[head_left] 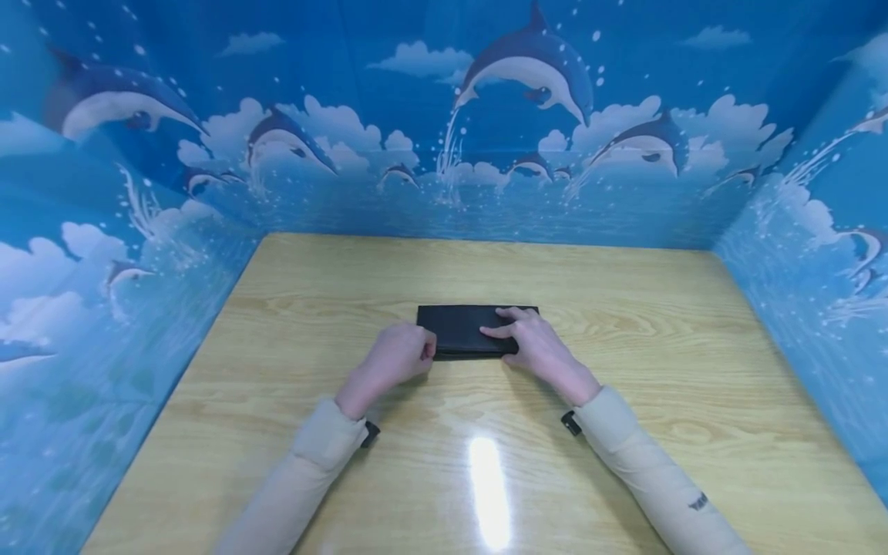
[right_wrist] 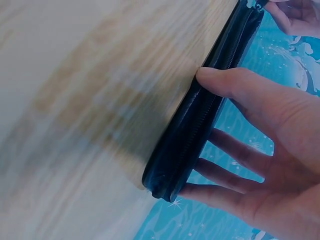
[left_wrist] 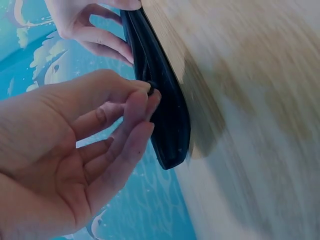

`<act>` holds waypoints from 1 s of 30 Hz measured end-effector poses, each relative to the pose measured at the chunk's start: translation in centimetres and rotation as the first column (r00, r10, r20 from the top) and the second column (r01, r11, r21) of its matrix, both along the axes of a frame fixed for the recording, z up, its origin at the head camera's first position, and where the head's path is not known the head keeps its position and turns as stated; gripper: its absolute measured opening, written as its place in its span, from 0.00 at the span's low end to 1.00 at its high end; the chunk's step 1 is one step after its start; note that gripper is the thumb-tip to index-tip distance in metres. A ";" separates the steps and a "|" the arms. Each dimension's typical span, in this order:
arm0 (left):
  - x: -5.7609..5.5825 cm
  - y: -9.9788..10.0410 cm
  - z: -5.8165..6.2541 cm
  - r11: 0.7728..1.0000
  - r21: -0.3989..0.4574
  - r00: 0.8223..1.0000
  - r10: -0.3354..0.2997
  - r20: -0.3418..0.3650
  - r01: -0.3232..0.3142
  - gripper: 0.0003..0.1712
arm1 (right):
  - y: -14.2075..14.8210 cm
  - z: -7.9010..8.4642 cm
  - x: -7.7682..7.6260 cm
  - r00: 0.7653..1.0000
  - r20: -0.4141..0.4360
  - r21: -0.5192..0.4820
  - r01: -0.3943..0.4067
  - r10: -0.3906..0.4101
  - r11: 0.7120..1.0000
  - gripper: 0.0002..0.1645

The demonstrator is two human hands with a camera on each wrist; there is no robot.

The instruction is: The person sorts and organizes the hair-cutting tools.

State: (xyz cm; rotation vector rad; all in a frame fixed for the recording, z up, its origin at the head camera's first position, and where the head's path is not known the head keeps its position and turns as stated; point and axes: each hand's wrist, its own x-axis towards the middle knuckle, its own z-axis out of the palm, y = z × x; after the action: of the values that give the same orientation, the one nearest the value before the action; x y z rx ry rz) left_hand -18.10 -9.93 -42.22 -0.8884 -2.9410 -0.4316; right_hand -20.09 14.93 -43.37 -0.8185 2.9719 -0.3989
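Observation:
A flat black zip wallet (head_left: pixel 458 327) lies lengthwise across the table. Along its near edge runs a zipper (right_wrist: pixel 200 117), seen in the right wrist view. My left hand (head_left: pixel 398 353) is at the wallet's left end, thumb and fingertips pinching the small dark zipper pull (left_wrist: pixel 151 89). The other fingers of that hand are bent beside it. My right hand (head_left: pixel 541 347) grips the right part of the wallet, its thumb (right_wrist: pixel 212 80) against the zipped near edge and its fingers spread over the top face.
The wallet rests on a light wood-grain table (head_left: pixel 333 277). A blue curtain (head_left: pixel 430 200) printed with dolphins and clouds stands along the back and both sides. Light glares off the tabletop in front of the hands. Both forearms wear pale sleeves (head_left: pixel 645 462).

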 end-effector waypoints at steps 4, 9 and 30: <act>0.0 0.5 0.0 1.000 0.001 0.999 0.004 0.038 -0.004 0.06 | 0.1 -0.1 0.0 1.000 -0.008 0.009 -0.004 0.004 1.000 0.35; 0.0 1.1 0.0 1.000 -0.008 0.998 0.017 0.059 -0.017 0.04 | 0.1 -0.2 0.0 1.000 -0.012 0.018 -0.006 0.007 1.000 0.35; -0.3 3.5 -0.3 0.999 0.032 0.994 -0.024 0.103 0.021 0.05 | 0.2 -0.3 0.2 1.000 -0.015 -0.002 -0.011 0.011 1.000 0.36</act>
State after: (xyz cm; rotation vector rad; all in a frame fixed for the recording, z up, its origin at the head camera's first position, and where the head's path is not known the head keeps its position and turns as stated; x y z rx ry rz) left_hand -18.43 -6.40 -42.55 -0.9233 -3.0110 -0.5390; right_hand -19.90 15.10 -43.65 -0.8414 2.9794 -0.3975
